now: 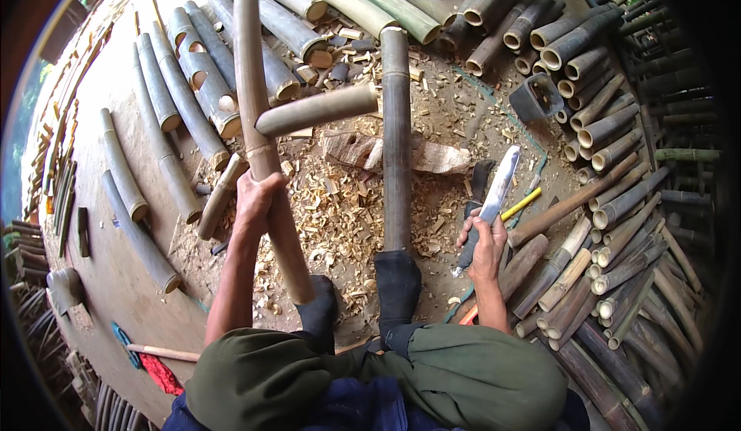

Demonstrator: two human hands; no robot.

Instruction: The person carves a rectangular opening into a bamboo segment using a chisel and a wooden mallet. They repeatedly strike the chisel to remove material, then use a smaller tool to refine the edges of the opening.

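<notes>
- Head view, looking down: I sit with both forearms reaching forward over a floor strewn with pale wood shavings (332, 215).
- My left hand (261, 192) is clenched around a long bamboo pole (251, 84), left of centre; the pole leans, its lower end by my left sock (318, 311).
- A short bamboo piece (320, 113) juts rightward from the pole, above my fist. I cannot tell whether it is fitted into the pole or only lies against it.
- My right hand (488, 250) grasps a knife (500, 184), its bright, broad blade pointing up and away from me; my fist hides the handle.
- Between my hands, a second bamboo pole (396, 122) crosses over a wooden block (444, 157), its near end at my right sock (396, 277).
- More bamboo lengths (193, 107) lie at the left, and a large stack (610, 153) fills the right.
- For good work, I judge that the left grip should stay firm and well below the joint, so the short piece cannot twist the pole.
- The blade is best kept well apart from my left fingers and knees, with each stroke directed away from my feet.
</notes>
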